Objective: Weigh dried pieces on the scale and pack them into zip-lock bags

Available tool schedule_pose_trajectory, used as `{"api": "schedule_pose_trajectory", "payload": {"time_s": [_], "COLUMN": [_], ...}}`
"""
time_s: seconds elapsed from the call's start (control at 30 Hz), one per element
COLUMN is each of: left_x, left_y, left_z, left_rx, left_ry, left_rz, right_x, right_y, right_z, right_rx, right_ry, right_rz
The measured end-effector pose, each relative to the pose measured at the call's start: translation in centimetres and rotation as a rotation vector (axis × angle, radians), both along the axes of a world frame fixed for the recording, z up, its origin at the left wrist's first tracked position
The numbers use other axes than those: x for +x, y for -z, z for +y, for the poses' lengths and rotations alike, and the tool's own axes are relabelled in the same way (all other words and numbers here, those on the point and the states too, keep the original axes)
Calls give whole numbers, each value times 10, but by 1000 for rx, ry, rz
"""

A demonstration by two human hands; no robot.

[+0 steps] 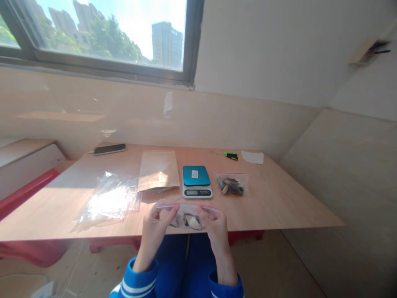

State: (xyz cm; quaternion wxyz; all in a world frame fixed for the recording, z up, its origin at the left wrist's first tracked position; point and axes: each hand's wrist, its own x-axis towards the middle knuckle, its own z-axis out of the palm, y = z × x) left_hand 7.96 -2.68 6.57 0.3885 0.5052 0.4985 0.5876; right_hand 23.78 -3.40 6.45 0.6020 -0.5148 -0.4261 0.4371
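Note:
Between my two hands is a clear zip bag with a red seal strip, holding pale and dark dried pieces. My left hand pinches the bag's top edge at its left end, thumb along the strip. My right hand pinches the same edge at the right end. The bag is at the table's front edge, just in front of a kitchen scale with a blue platform and a small display. Right of the scale lies another zip bag filled with brownish dried pieces.
A brown paper pouch lies left of the scale, beside a pile of clear plastic bags. Along the back of the table are a phone, a green-and-black screwdriver and a white paper scrap. Red stools stand below.

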Motion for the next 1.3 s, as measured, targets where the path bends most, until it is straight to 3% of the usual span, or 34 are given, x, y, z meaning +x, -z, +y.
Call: {"api": "schedule_pose_trajectory", "payload": {"time_s": [0.17,0.3,0.47,0.7,1.07,1.2,1.3], "left_x": [-6,-9,-6,-3,8,11,10], "left_y": [-12,-21,-23,-23,-12,-15,-19], "left_z": [-3,-7,-10,-9,-9,-11,-12], "left_rx": [85,189,279,250,194,178,204], "left_ry": [25,75,142,208,126,97,60], "left_rz": [48,145,204,203,230,235,237], "right_x": [14,26,17,13,-1,-2,-2], "right_y": [-10,-26,-36,-33,-21,-18,-21], "right_z": [-7,-18,-27,-26,-18,-16,-19], "right_rx": [115,323,475,493,477,445,440], "right_ry": [-15,123,94,84,351,342,254], "right_rz": [-159,-530,-869,-874,-970,-959,-924]}}
